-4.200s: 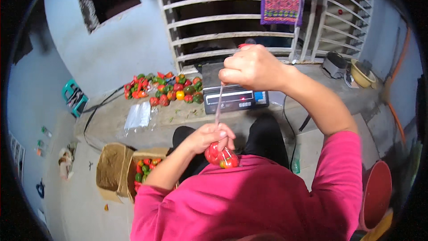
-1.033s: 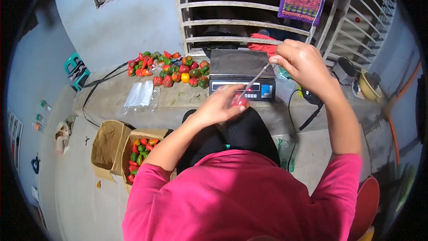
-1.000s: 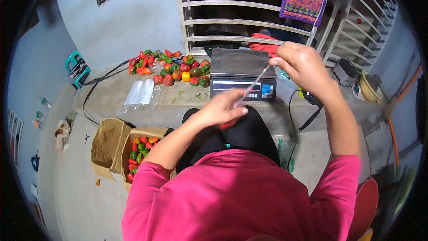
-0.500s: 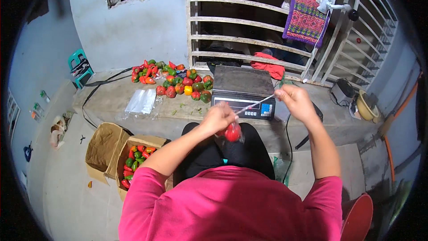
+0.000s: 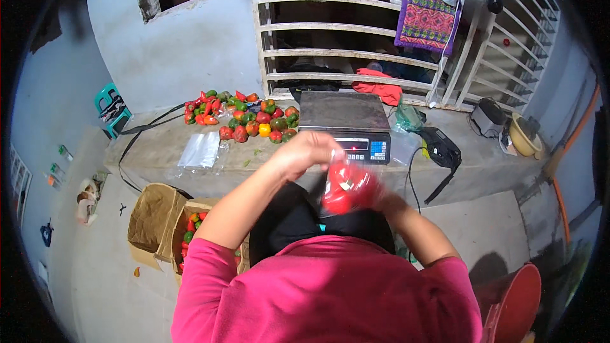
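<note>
Above my lap hangs a clear plastic bag of red peppers. My left hand is closed at the top of the bag, its fingers pinched there. My right hand is at the bag's right side, smeared by motion and partly hidden by the peppers. Just beyond my hands, a digital scale with a dark flat top stands on the concrete ledge. Left of it lie several loose red, green and yellow peppers. A stack of clear plastic bags lies on the ledge in front of them.
Down to my left stand an open cardboard box and another box holding peppers. A black pouch with a strap and a yellowish basin sit on the ledge at right. A red bucket stands at lower right.
The bag's stretched, twisted neck no longer shows between my hands. My right hand has come down and inward from the upper right to the bag's side. The bag has risen slightly.
</note>
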### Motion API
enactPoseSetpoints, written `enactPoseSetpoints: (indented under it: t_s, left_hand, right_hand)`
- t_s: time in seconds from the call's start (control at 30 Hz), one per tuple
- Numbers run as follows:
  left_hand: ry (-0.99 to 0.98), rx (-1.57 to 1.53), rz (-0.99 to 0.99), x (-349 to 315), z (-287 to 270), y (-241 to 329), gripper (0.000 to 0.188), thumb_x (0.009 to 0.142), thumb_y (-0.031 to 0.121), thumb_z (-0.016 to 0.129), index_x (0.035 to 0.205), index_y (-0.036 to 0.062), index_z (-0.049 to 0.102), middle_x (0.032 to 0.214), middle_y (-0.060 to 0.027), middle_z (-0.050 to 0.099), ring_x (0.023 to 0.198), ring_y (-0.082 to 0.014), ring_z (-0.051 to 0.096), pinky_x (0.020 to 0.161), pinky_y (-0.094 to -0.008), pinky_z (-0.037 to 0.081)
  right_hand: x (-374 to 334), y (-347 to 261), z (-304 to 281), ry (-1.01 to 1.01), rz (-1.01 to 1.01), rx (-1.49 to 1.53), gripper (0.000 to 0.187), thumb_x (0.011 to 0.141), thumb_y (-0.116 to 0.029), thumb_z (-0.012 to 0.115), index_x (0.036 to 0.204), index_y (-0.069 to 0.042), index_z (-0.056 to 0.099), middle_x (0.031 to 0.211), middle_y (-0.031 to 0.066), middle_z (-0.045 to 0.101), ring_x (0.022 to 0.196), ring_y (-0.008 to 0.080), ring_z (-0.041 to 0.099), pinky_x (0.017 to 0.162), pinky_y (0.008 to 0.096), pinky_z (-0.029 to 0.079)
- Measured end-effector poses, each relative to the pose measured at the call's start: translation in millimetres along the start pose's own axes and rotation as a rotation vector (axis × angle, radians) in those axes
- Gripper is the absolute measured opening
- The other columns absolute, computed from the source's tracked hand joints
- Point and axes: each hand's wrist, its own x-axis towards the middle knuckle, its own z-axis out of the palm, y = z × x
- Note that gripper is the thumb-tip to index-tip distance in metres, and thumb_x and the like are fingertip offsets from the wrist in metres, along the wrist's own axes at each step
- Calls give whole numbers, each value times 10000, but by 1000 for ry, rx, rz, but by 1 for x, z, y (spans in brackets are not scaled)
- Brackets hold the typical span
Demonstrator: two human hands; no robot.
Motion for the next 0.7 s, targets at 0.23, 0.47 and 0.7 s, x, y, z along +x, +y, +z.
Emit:
enactPoseSetpoints:
  t_s: [0.23, 0.47, 0.7]
  left_hand:
    - [299, 72, -191, 10, -20, -55, 109, 850, 131, 556, 831, 24, 560, 667, -16, 565, 553, -77, 516, 490, -206, 418]
    - [162, -693, 70, 21, -16, -36, 128, 830, 107, 583, 891, 1, 548, 865, -121, 607, 787, -215, 626, 739, -362, 545]
    - [250, 103, 74, -5, 4, -34, 134, 782, 147, 658, 724, 35, 613, 658, -14, 602, 613, -95, 543, 603, -237, 434]
  right_hand:
    - [22, -38, -47, 389, 145, 148, 250, 905, -259, 469, 867, -47, 596, 659, -44, 485, 580, 55, 425, 554, 198, 379]
    - [5, -47, 40, 181, 118, 242, 288, 909, -298, 466, 905, -30, 573, 652, -13, 459, 606, 86, 453, 586, 238, 421]
    - [31, 31, -23, 141, 127, 641, 218, 886, -258, 499, 813, -55, 533, 656, 12, 494, 571, 115, 493, 545, 250, 443]
